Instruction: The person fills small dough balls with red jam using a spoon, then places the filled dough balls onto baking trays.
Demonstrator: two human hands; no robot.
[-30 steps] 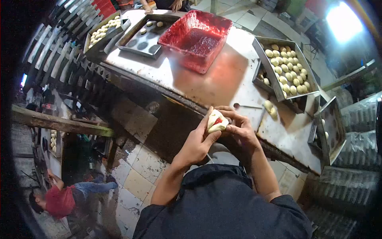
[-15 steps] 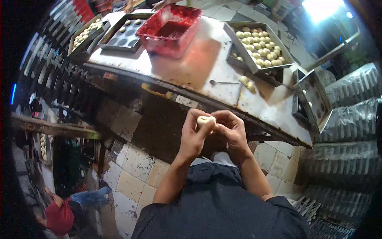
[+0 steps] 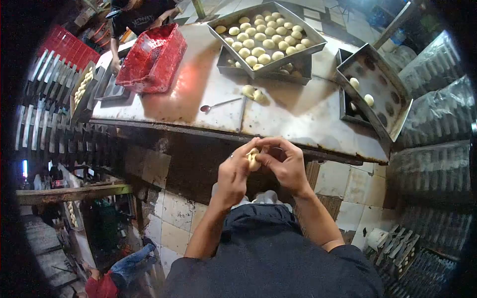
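My left hand (image 3: 234, 175) and my right hand (image 3: 283, 163) meet in front of my chest, both pinched around one small pale dough ball (image 3: 254, 159). Fingers cover most of the dough. The hands hover just off the near edge of a worn metal table (image 3: 293, 116). On that table lie a spoon (image 3: 218, 105) and two loose dough pieces (image 3: 252, 92).
A tray of several dough balls (image 3: 266, 37) is stacked on another tray at the back. A red plastic tub (image 3: 151, 57) stands at the left, and a dark mould tray (image 3: 375, 89) holds a few balls at the right. Another person (image 3: 136, 15) stands behind the tub. Racks of trays line the left.
The red filling seen in the open dough is now closed inside. Both hands have kept pinching the ball while my view swung, shifting the table leftward in frame.
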